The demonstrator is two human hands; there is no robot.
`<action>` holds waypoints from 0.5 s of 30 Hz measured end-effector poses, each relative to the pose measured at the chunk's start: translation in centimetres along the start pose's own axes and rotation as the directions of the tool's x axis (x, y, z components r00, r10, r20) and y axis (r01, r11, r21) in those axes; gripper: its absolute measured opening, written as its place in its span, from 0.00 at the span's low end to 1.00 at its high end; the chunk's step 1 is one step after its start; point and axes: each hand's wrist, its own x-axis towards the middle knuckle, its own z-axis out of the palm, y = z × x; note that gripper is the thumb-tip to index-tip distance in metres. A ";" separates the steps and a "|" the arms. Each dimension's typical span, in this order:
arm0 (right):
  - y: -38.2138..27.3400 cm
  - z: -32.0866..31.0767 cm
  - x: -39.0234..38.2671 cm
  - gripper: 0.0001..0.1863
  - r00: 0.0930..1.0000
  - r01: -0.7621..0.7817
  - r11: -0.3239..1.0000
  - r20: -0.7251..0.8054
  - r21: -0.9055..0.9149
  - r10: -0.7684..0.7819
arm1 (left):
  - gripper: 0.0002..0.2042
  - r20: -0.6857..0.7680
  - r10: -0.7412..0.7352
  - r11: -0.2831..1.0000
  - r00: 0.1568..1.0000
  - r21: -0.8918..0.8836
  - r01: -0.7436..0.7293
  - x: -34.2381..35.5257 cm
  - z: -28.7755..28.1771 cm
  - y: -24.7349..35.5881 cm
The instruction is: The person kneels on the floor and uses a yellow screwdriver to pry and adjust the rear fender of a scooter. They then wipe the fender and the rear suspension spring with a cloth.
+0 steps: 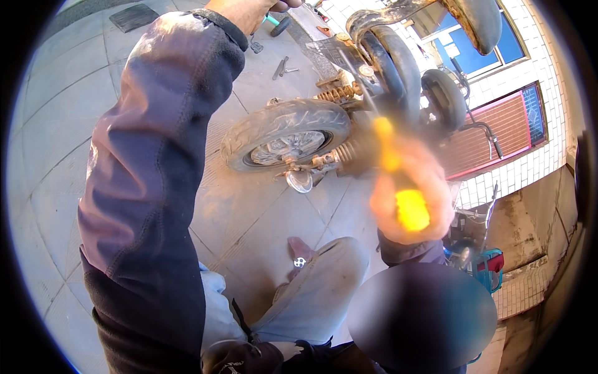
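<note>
My right hand (418, 187), blurred by motion, is closed around the yellow handle of a screwdriver (384, 134). The thin shaft points up and away, over the dusty, partly rusted scooter. Just left of this hand are the scooter's wheel (286, 134), with a dirty tyre, and a rusty coil spring (336, 93). Black curved body parts (398, 68) rise beyond the screwdriver. My left arm stretches forward along the left side, and my left hand (246, 11) is cut off by the top edge. Most of its fingers are hidden, so what it touches does not show.
Small metal tools (283, 67) lie on the paved floor (56, 181) past the wheel. A dark mat (134, 17) is at far left. A white brick wall (498, 171) with windows stands on the right, near a teal-framed object (492, 271). My bent knee (339, 258) is below the wheel.
</note>
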 end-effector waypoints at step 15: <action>-0.3 -2.1 -0.2 0.21 1.000 0.014 0.992 -0.001 -0.123 -0.015 | 0.08 0.021 -0.012 1.000 1.000 0.019 0.012 -0.5 0.7 0.0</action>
